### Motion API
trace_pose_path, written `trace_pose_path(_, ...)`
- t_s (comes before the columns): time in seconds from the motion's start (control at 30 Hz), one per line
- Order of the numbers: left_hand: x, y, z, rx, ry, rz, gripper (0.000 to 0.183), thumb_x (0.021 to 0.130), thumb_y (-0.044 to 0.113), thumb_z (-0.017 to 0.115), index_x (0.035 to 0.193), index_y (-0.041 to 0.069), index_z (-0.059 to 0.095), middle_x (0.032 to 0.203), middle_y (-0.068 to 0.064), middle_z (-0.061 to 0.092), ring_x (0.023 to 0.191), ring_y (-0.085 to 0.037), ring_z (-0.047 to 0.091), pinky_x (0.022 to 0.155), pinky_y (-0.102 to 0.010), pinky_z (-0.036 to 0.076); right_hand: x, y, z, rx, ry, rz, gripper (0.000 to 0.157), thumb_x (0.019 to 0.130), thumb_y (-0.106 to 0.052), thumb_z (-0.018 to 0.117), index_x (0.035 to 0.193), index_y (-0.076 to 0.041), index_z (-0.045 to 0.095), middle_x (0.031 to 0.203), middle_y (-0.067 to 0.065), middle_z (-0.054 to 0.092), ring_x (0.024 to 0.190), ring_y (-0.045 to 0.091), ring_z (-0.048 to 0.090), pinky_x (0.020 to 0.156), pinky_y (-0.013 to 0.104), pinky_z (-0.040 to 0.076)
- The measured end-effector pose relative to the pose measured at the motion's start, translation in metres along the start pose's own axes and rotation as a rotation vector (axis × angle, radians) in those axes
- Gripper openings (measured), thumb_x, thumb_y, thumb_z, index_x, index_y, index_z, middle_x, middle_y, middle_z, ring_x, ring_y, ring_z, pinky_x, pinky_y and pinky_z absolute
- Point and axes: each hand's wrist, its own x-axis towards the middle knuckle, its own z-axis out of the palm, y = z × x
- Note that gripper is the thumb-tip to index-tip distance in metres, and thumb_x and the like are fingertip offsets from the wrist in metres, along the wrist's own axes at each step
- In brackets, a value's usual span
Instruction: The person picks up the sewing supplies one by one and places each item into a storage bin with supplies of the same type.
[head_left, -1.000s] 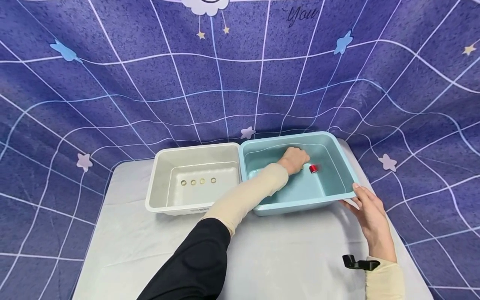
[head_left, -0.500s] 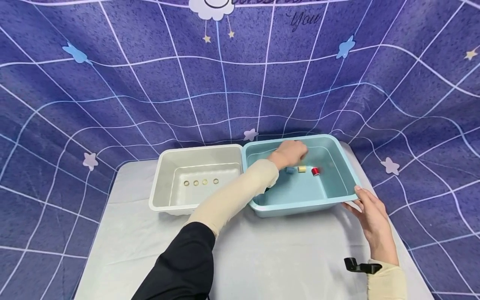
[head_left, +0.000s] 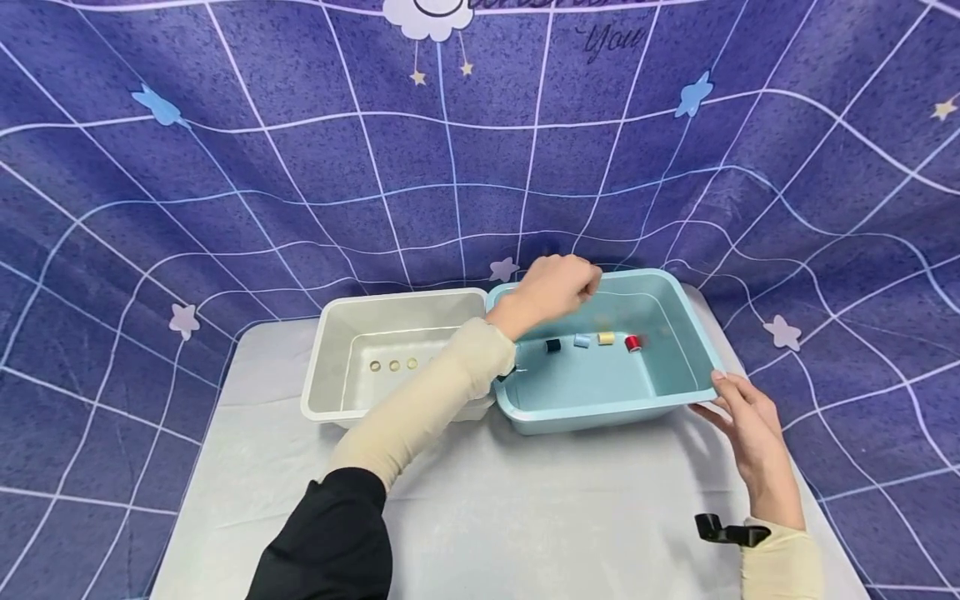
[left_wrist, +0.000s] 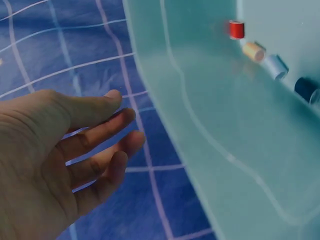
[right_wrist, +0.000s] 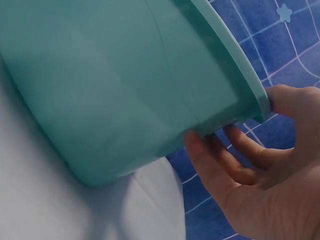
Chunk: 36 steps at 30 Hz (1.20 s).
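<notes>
My left hand point(head_left: 556, 286) is raised over the back left part of the light blue plastic bin point(head_left: 585, 412). Its fingers point(left_wrist: 97, 167) are loosely bent and hold nothing in the left wrist view. Spools of thread lie in a row on the bin's floor: a dark one point(head_left: 553, 345), a light blue one point(head_left: 582, 341), a yellow one point(head_left: 606, 338) and a red one point(head_left: 633, 343). With thumb and fingers, my right hand point(head_left: 756, 432) grips the rim at the bin's near right corner, seen closer in the right wrist view.
A pale grey bin point(head_left: 330, 416) stands against the blue bin's left side. On its floor are several small gold ring shapes point(head_left: 393, 365), partly hidden by my left arm. A white cloth covers the table point(head_left: 555, 508). Behind hangs a purple gridded curtain point(head_left: 300, 167).
My left hand has risen out of the blue bin, moving back and left, which uncovers the dark, light blue and yellow spools. The right hand keeps its grip on the corner.
</notes>
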Motion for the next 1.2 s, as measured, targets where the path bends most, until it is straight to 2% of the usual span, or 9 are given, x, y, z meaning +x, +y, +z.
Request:
trace_pose_path(0.13,-0.02,-0.005,-0.02,0.027,0.035,-0.021,0.01,0.102,0.016,0.065,0.099,0.023,0.072,0.099,0.01,0.07,0.079,-0.013,0.062,0.066,-0.032,0.054,0.0,-0.004,-0.002,-0.079,0.024,-0.018,0.016,0.104,-0.02,0.065,0.117,-0.01,0.065,0.106,-0.01,0.068,0.091,0.003,0.073,0.08,0.024,0.064)
trace_pose_path(0.3,-0.048,-0.012,-0.037,0.039,0.091,-0.047,0.007,0.101,0.017,0.068,0.097,0.022,0.072,0.097,0.011,0.069,0.075,-0.013,0.061,0.062,-0.033,0.053,-0.001,-0.01,-0.005,-0.21,0.066,-0.018,0.022,0.103,-0.021,0.066,0.121,-0.012,0.056,0.102,-0.017,0.066,0.087,-0.003,0.07,0.077,0.019,0.062)
trace_pose_path(0.6,-0.103,-0.025,-0.064,0.052,0.158,-0.158,0.003,0.099,0.024,0.072,0.101,0.023,0.073,0.106,0.01,0.074,0.083,-0.02,0.07,0.068,-0.043,0.059,-0.005,-0.024,-0.001,-0.669,0.173,-0.132,0.044,0.105,-0.025,0.061,0.136,0.006,0.057,0.093,-0.036,0.058,0.081,-0.016,0.063,0.071,0.009,0.057)
trace_pose_path(0.8,-0.152,-0.042,-0.068,0.029,0.238,-0.229,0.007,0.099,0.024,0.072,0.104,0.022,0.075,0.106,0.009,0.076,0.081,-0.019,0.071,0.067,-0.044,0.059,-0.013,-0.036,-0.001,-0.89,0.227,-0.208,0.042,0.103,-0.032,0.062,0.135,-0.005,0.065,0.08,-0.046,0.053,0.067,-0.021,0.059,0.064,0.008,0.043)
trace_pose_path(0.87,-0.169,-0.047,-0.068,0.012,0.269,-0.257,0.008,0.099,0.026,0.073,0.105,0.022,0.076,0.106,0.008,0.077,0.078,-0.017,0.07,0.066,-0.043,0.058,-0.016,-0.04,-0.002,-0.949,0.236,-0.241,0.039,0.103,-0.032,0.063,0.134,-0.009,0.066,0.083,-0.04,0.06,0.066,-0.023,0.055,0.062,0.01,0.043)
trace_pose_path(1.0,-0.2,-0.054,-0.067,-0.01,0.32,-0.297,0.01,0.098,0.026,0.074,0.106,0.02,0.074,0.103,0.003,0.077,0.079,-0.018,0.069,0.069,-0.042,0.056,-0.021,-0.041,-0.004,-0.975,0.233,-0.34,0.034,0.102,-0.026,0.064,0.133,-0.011,0.068,0.104,-0.019,0.067,0.077,-0.028,0.05,0.065,0.001,0.045)
trace_pose_path(1.07,-0.215,-0.057,-0.064,0.001,0.349,-0.305,0.011,0.098,0.024,0.074,0.107,0.018,0.074,0.104,0.0,0.076,0.082,-0.022,0.068,0.072,-0.043,0.056,-0.023,-0.039,-0.003,-0.954,0.207,-0.426,0.033,0.101,-0.018,0.066,0.132,-0.007,0.068,0.114,-0.012,0.065,0.088,-0.029,0.049,0.072,-0.003,0.045)
trace_pose_path(1.1,-0.223,-0.058,-0.061,0.009,0.36,-0.312,0.013,0.097,0.023,0.074,0.109,0.017,0.073,0.107,-0.001,0.076,0.086,-0.024,0.068,0.074,-0.043,0.056,-0.024,-0.037,-0.002,-0.937,0.188,-0.474,0.032,0.1,-0.013,0.066,0.131,-0.006,0.068,0.115,-0.015,0.062,0.093,-0.028,0.049,0.077,-0.005,0.045)
trace_pose_path(1.2,-0.25,-0.062,-0.051,0.024,0.401,-0.331,0.017,0.097,0.023,0.075,0.112,0.015,0.073,0.113,-0.004,0.075,0.101,-0.03,0.068,0.085,-0.048,0.056,-0.026,-0.032,0.0,-0.9,0.102,-0.644,0.034,0.095,0.001,0.068,0.129,0.002,0.067,0.118,-0.01,0.061,0.11,-0.021,0.05,0.089,-0.005,0.042)
